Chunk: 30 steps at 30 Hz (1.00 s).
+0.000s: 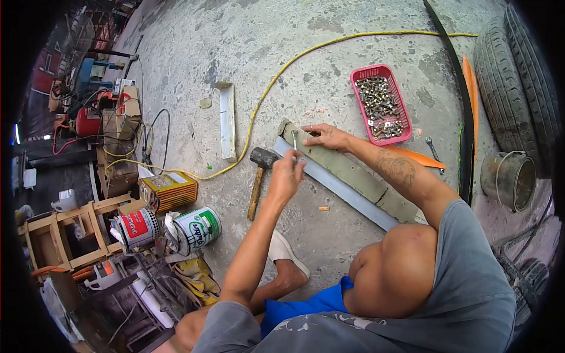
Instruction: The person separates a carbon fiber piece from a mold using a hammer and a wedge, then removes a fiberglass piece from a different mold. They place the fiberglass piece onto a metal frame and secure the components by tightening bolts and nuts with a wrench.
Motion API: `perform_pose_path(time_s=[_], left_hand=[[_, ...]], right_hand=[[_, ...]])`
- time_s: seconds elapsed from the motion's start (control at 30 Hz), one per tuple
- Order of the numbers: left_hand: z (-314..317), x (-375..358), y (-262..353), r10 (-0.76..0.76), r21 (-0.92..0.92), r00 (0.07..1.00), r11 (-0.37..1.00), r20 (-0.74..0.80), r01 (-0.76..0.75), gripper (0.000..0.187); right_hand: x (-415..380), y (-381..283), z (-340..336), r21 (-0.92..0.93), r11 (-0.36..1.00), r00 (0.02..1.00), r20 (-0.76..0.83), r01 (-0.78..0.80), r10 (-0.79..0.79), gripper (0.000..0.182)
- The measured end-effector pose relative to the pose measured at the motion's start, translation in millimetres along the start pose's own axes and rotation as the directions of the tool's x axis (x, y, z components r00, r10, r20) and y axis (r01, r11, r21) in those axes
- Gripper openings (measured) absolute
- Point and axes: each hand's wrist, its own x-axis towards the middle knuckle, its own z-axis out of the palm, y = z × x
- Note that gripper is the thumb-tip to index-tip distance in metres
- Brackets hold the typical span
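Note:
A long, weathered grey-green metal bar (359,176) lies slantwise on the concrete in front of my knee, with a paler grey strip (335,182) along its near side. My left hand (286,176) is closed around a slim, shiny metal tool (295,141), which looks like a wrench. Its tip touches the bar near the far end. My right hand (327,137) grips the bar's far edge close to that tip, its fingertips partly hidden. A black-headed mallet (257,182) with a wooden handle rests left of my left hand.
A pink basket (402,109) of bolts stands beyond my right forearm, with a wrench (434,154) nearby. A short metal piece (227,123) and a yellow hose (268,97) lie ahead. Paint cans (199,230) and boxes crowd the left; tires (503,76) and a bucket (507,181) stand right.

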Motion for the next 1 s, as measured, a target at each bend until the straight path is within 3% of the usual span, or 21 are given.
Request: perform_pose_path(time_s=[0.07, 0.17, 0.3, 0.43, 0.5, 0.57, 0.63, 0.67, 0.73, 0.83, 0.93, 1.0], left_hand=[[-12.9, -10.4, -3.1, -0.235, -0.281, 0.972, 0.934, -0.025, 0.219, 0.016], [-2.5, -9.6, -50.0, -0.259, -0.375, 0.966, 0.894, 0.016, 0.245, 0.019], [-14.5, 4.5, -25.2, -0.422, -0.287, 0.904, 0.859, 0.074, 0.424, 0.022], [-6.1, 8.4, -44.5, -0.374, -0.387, 0.927, 0.857, -0.013, 0.340, 0.027], [-9.7, 10.8, -47.2, -0.157, -0.130, 0.963, 0.983, -0.221, 0.131, 0.034], [-9.3, 10.8, -35.3, -0.243, -0.243, 0.956, 0.949, -0.163, 0.199, 0.039], [-6.9, 12.6, -28.9, -0.333, -0.588, 0.943, 0.762, 0.004, 0.272, 0.033], [-5.3, 13.7, -27.8, -0.334, -0.588, 0.943, 0.761, 0.004, 0.272, 0.033], [0.7, 16.0, -32.2, -0.377, -0.722, 0.913, 0.587, 0.157, 0.367, 0.029], [8.5, 17.6, -35.1, -0.408, -0.784, 0.896, 0.494, 0.172, 0.375, 0.028], [12.6, 18.6, -33.8, -0.419, -0.803, 0.886, 0.449, 0.197, 0.391, 0.029], [15.4, 18.3, -33.7, -0.444, -0.803, 0.874, 0.437, 0.199, 0.405, 0.030]], right_hand=[[-0.2, 3.2, 0.5, -0.034, 0.999, 0.999, -0.018, 0.030, -0.030, 0.064], [-7.1, -8.2, 2.5, -0.076, 0.997, 1.000, -0.003, 0.000, -0.001, 0.070], [-13.3, -20.5, -2.7, -0.091, 0.994, 0.997, 0.044, -0.064, 0.068, 0.078], [-14.9, -18.7, -2.1, -0.074, 0.997, 0.989, 0.144, -0.030, 0.041, 0.077], [-12.5, -9.8, 3.1, 0.048, 0.997, 0.997, 0.051, -0.062, 0.060, 0.077], [-12.9, -6.7, 4.7, 0.081, 0.994, 0.997, 0.046, -0.069, 0.065, 0.077], [-12.8, -7.2, 3.6, 0.106, 0.992, 0.997, 0.043, -0.069, 0.065, 0.077], [-12.8, -7.7, 3.5, 0.107, 0.991, 0.996, 0.042, -0.083, 0.079, 0.077], [-12.2, -7.6, 2.6, 0.108, 0.989, 0.995, 0.043, -0.096, 0.092, 0.078], [-16.0, -9.3, 1.9, 0.161, 0.972, 0.983, 0.084, -0.174, 0.162, 0.079], [-17.2, -11.8, 3.6, 0.234, 0.950, 0.975, 0.127, -0.206, 0.180, 0.074], [-17.8, -11.7, 5.3, 0.219, 0.963, 0.987, 0.054, -0.157, 0.149, 0.076]])
